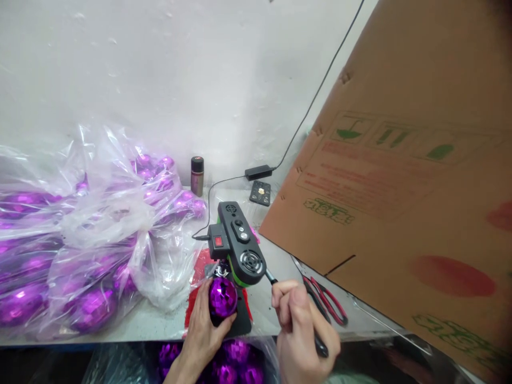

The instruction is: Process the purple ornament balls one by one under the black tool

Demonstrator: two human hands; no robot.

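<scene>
My left hand is wrapped round a shiny purple faceted ball ornament, holding it at the front of a small black and green bench machine. The ball's top lies just under the machine's metal part. My right hand is closed round a black-handled metal lever, whose rod runs up to the machine's right side. Most of the handle is hidden by my fingers. A red switch shows on the machine's side box. Red material lies beneath the black base.
Clear plastic bags of purple ornaments cover the table's left. More purple balls lie below its front edge. Red-handled scissors lie at right, beside a large leaning cardboard box. A bottle and power adapter stand behind.
</scene>
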